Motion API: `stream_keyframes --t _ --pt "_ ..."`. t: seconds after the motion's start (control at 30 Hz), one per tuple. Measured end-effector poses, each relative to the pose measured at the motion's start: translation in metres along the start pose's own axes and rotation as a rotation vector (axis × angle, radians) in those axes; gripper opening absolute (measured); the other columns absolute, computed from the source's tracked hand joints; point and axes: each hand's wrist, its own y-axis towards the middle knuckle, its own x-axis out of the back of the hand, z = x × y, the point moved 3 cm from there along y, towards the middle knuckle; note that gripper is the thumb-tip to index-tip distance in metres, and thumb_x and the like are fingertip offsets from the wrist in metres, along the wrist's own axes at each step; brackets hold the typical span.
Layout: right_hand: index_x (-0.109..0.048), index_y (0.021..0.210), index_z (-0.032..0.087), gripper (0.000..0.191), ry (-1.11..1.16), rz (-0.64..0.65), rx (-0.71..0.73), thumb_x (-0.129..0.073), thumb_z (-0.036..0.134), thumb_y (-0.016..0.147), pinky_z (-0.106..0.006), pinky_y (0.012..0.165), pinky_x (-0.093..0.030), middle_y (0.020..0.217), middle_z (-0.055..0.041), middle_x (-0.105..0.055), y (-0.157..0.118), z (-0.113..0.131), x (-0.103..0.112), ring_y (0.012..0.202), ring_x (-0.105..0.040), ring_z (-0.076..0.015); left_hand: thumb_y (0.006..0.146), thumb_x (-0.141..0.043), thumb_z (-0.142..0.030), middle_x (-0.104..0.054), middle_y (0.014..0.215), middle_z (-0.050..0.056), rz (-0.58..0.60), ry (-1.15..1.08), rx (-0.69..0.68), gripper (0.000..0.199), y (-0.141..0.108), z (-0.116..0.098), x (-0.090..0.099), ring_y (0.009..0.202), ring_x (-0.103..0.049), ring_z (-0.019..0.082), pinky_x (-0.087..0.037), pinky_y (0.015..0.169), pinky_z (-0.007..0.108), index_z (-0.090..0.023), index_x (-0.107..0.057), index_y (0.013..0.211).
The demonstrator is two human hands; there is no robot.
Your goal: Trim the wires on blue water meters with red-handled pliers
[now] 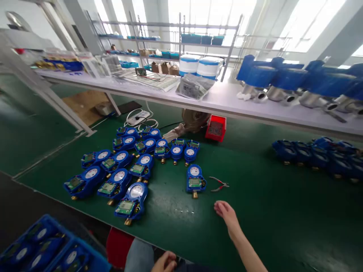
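My right hand [226, 212] is over the green tabletop, its fingers together and curled inward. Whatever it may hold is hidden. Just beyond it lie red-handled pliers [220, 184], apart from the fingers. To its left a single blue water meter [194, 180] lies face up, with a white dial, an exposed green circuit board and a brass fitting toward me. Low at the bottom edge, my left hand [165, 262] rests by my lap with curled fingers, partly cut off. I cannot make out anything inside it.
Several similar meters [135, 190] stand grouped on the left; more [319, 156] are rowed at the right. A red bin [216, 128] of small parts sits under the raised shelf [159, 96]. A blue crate [93, 260] of meters is below the bench at left, beside a red stool [118, 245].
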Motion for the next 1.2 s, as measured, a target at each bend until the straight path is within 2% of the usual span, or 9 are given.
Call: stream_keyframes --t 0.1,0.2,0.33,0.43,0.6,0.77,0.97,1.07,1.2 --pt "-0.056 0.102 0.020 0.035 0.085 0.024 0.012 -0.063 0.041 0.075 -0.034 0.096 -0.045 0.115 -0.0102 -0.063 0.048 0.046 -0.008 0.106 -0.060 -0.0208 0.066 -0.064 -0.049 -0.066 0.080 0.004 -0.084 0.162 -0.100 0.035 0.005 -0.018 0.009 0.078 -0.062 0.021 -0.047 0.075 0.030 -0.020 -0.057 0.084" --pt "-0.058 0.101 0.018 0.035 0.091 0.220 -0.086 -0.066 0.041 0.074 -0.038 0.094 -0.046 0.115 -0.0122 -0.064 0.083 0.073 -0.044 0.106 -0.060 -0.0232 0.077 -0.051 -0.049 -0.067 0.091 0.006 -0.132 0.171 -0.175 0.033 -0.010 -0.055 0.024 0.082 -0.063 0.020 -0.047 0.079 0.031 -0.020 -0.055 0.093" --pt "-0.062 0.097 0.008 0.043 0.130 0.517 -0.254 -0.071 0.041 0.071 -0.045 0.083 -0.053 0.102 -0.0190 -0.069 0.098 0.073 -0.088 0.093 -0.066 -0.0288 0.081 -0.048 -0.047 -0.066 0.094 0.007 -0.048 0.128 -0.216 0.032 -0.027 -0.102 0.026 0.085 -0.062 0.020 -0.048 0.079 0.031 -0.020 -0.054 0.098" --pt "-0.060 0.104 0.010 0.047 0.190 0.568 -0.275 -0.068 0.044 0.073 -0.041 0.083 -0.053 0.106 -0.0162 -0.069 0.092 0.061 -0.098 0.094 -0.066 -0.0257 0.079 -0.051 -0.045 -0.065 0.092 0.006 0.024 0.146 -0.207 0.030 -0.025 -0.119 0.023 0.083 -0.062 0.019 -0.048 0.076 0.029 -0.019 -0.054 0.096" --pt "-0.056 0.111 0.015 0.048 0.207 0.533 -0.266 -0.064 0.048 0.076 -0.036 0.080 -0.054 0.109 -0.0119 -0.068 0.062 0.025 -0.113 0.094 -0.067 -0.0224 0.080 -0.050 -0.037 -0.064 0.089 0.006 0.103 0.199 -0.178 0.024 -0.017 -0.128 0.036 0.076 -0.061 0.017 -0.047 0.072 0.028 -0.018 -0.054 0.093" --pt "-0.055 0.111 0.015 0.054 0.076 0.551 -0.286 -0.068 0.049 0.071 -0.032 0.073 -0.055 0.107 -0.0126 -0.068 0.048 0.004 -0.178 0.090 -0.067 -0.0225 0.082 -0.046 -0.036 -0.066 0.091 0.006 0.108 0.247 -0.191 0.023 -0.011 -0.139 0.072 0.078 -0.061 0.017 -0.046 0.072 0.026 -0.018 -0.055 0.095" --pt "-0.058 0.107 0.015 0.055 -0.021 0.609 -0.304 -0.073 0.049 0.066 -0.030 0.065 -0.054 0.100 -0.0107 -0.070 0.077 0.026 -0.265 0.085 -0.067 -0.0225 0.082 -0.046 -0.041 -0.067 0.094 0.006 0.080 0.187 -0.190 0.028 0.004 -0.139 0.118 0.084 -0.061 0.019 -0.047 0.074 0.025 -0.021 -0.058 0.098" --pt "-0.060 0.105 0.016 0.052 -0.055 0.635 -0.310 -0.073 0.049 0.067 -0.030 0.063 -0.054 0.098 -0.0101 -0.070 0.090 0.040 -0.288 0.082 -0.066 -0.0212 0.082 -0.046 -0.045 -0.068 0.094 0.006 0.040 0.151 -0.174 0.031 0.010 -0.134 0.137 0.086 -0.061 0.020 -0.047 0.074 0.025 -0.022 -0.059 0.098" --pt "-0.059 0.108 0.016 0.050 -0.051 0.657 -0.306 -0.070 0.048 0.070 -0.031 0.069 -0.055 0.103 -0.0099 -0.069 0.096 0.048 -0.302 0.085 -0.067 -0.0204 0.083 -0.046 -0.044 -0.068 0.095 0.005 0.045 0.110 -0.161 0.030 0.014 -0.131 0.148 0.085 -0.062 0.019 -0.047 0.075 0.025 -0.022 -0.059 0.099"
